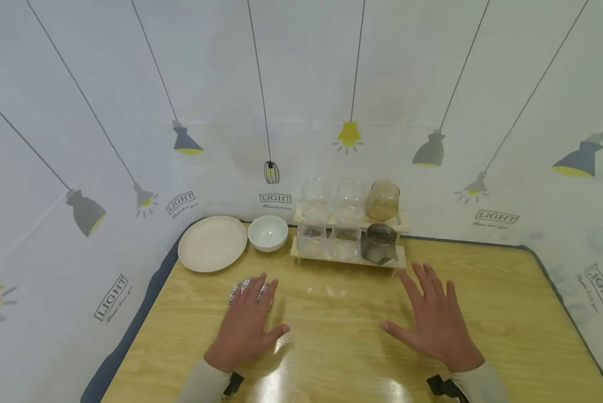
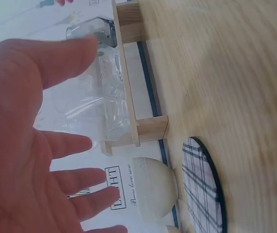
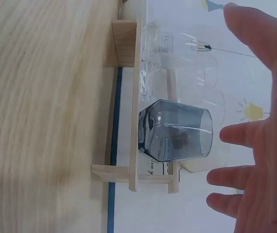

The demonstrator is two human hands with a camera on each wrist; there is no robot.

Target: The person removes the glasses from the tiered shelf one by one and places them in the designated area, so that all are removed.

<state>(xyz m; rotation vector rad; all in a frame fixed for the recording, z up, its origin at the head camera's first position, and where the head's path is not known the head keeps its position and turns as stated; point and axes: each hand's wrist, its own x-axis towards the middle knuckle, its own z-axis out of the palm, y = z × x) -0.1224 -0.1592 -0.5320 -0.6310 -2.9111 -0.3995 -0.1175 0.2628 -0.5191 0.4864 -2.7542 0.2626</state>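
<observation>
My left hand hovers with spread fingers over a checked round coaster, holding nothing. On the other side my right hand is likewise spread and holds nothing, in front of the rack's right end. The two-tier wooden rack carries several clear glasses, an amber glass on the upper tier and a smoky grey glass on the lower. In the right wrist view, the grey glass appears close to the fingertips. The left wrist view shows the coaster lying flat on the table.
A large pale plate lies at the back left, beside a small white bowl. The wooden table ends at a dark blue edge along a wall covering printed with hanging lamps.
</observation>
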